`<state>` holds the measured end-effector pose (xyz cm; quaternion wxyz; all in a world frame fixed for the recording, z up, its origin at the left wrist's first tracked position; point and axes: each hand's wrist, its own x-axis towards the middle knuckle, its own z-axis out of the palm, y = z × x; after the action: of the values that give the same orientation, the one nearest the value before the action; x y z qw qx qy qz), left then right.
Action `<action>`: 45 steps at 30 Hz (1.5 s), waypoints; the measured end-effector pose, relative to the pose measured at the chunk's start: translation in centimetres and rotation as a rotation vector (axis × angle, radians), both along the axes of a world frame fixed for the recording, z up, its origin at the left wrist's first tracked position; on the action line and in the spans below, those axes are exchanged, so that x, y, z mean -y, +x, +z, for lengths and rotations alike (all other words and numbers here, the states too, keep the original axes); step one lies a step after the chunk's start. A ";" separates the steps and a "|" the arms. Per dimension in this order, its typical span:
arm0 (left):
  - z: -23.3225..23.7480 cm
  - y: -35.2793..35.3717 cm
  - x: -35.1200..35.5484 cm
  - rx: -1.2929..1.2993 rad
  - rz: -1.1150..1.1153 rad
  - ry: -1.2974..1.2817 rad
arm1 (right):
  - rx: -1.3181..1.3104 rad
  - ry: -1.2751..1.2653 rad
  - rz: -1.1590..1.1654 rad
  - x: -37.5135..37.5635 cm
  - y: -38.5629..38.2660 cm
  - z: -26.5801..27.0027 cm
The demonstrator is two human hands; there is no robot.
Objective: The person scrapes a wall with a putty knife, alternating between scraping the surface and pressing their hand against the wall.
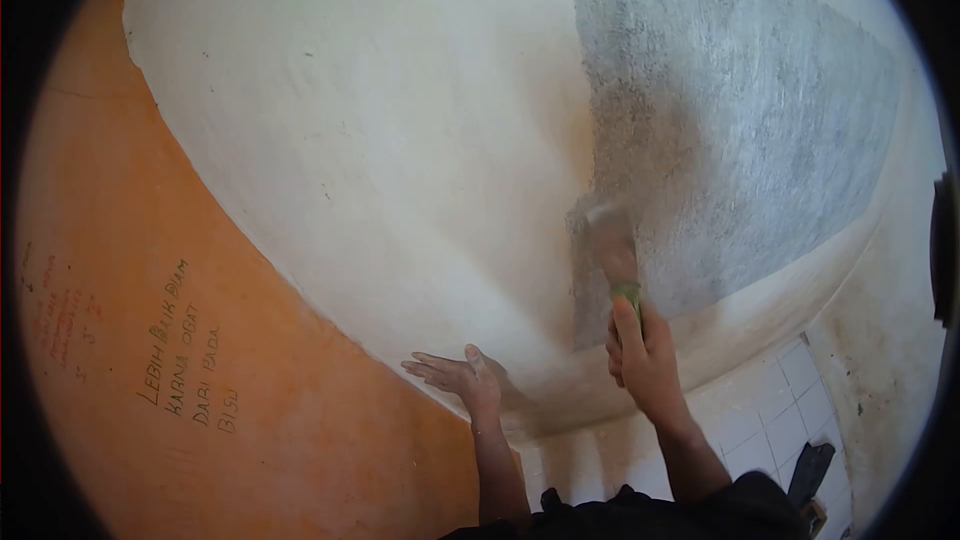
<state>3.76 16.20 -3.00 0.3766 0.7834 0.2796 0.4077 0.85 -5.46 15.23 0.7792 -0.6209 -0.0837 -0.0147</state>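
Observation:
My right hand (645, 350) is wrapped round the green handle of a scraper (615, 245), whose broad blade points up the wall. The blade's edge lies over the left border of a rough grey patch (740, 130), where it meets the smooth white surface (390, 160). Some motion blur softens the blade. To the left, my left hand (462, 377) has its fingers stretched out and thumb apart, holding nothing. It is close by the wall near the line between white and orange.
An orange wall section (270, 380) with handwritten lettering (190, 350) fills the left side. White floor tiles (775, 425) show at the lower right, with a dark object (810, 470) on them. Another dark thing (942, 250) stands at the right edge.

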 end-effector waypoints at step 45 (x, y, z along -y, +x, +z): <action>-0.9 0.5 -0.3 0.022 0.039 0.054 | -0.325 0.405 0.353 -0.6 2.5 -1.0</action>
<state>4.24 16.48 -3.87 0.3506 0.7831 0.2795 0.4311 3.31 -4.90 14.19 0.8807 -0.4234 -0.0598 0.2040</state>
